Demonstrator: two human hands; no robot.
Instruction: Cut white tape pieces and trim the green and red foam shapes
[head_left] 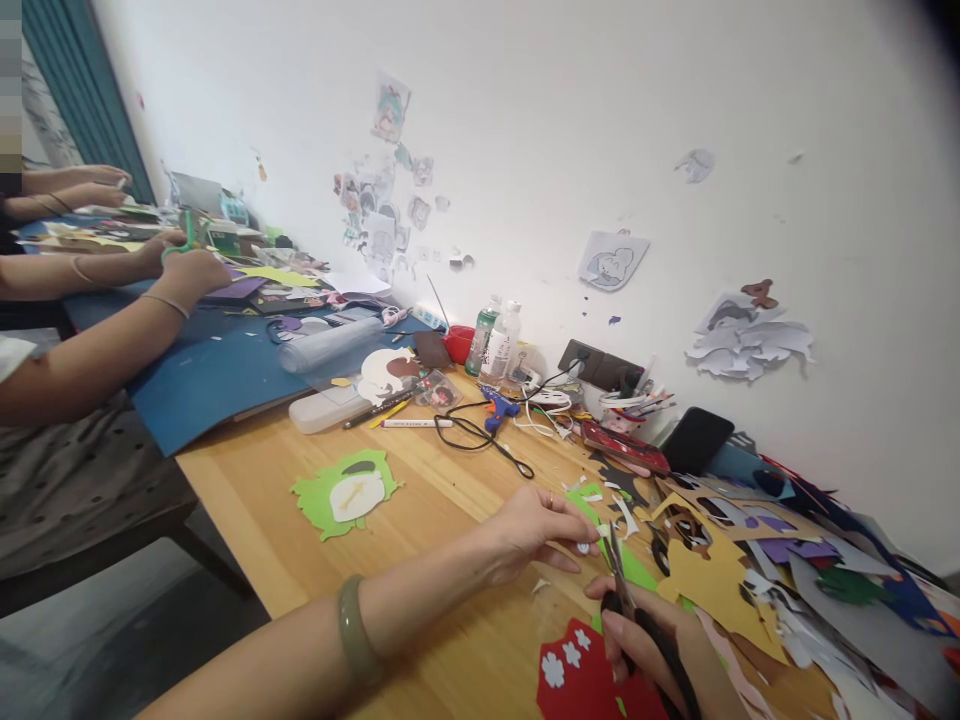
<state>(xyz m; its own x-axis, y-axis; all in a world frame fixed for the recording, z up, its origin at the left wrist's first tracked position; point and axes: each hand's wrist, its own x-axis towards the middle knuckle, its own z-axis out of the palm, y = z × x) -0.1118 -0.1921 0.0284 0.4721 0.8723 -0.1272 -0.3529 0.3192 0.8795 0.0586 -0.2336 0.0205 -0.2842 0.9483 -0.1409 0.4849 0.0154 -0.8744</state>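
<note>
The right hand (645, 640) is gripping one pair of black-handled scissors (626, 590), fingers curled through the loops, its blades pointing up toward the left hand (536, 530), which is pinching one small white paper scrap (583, 547) between thumb and fingertips just above the blade tips. One red felt piece (581, 675) bearing three white flowers is lying just below the scissor hand, and one green cutout (345, 492) is resting on the wooden table (450, 640) well left of the pinch, where two co-workers' arms (97, 340) are reaching over a blue sheet (217, 375).
</note>
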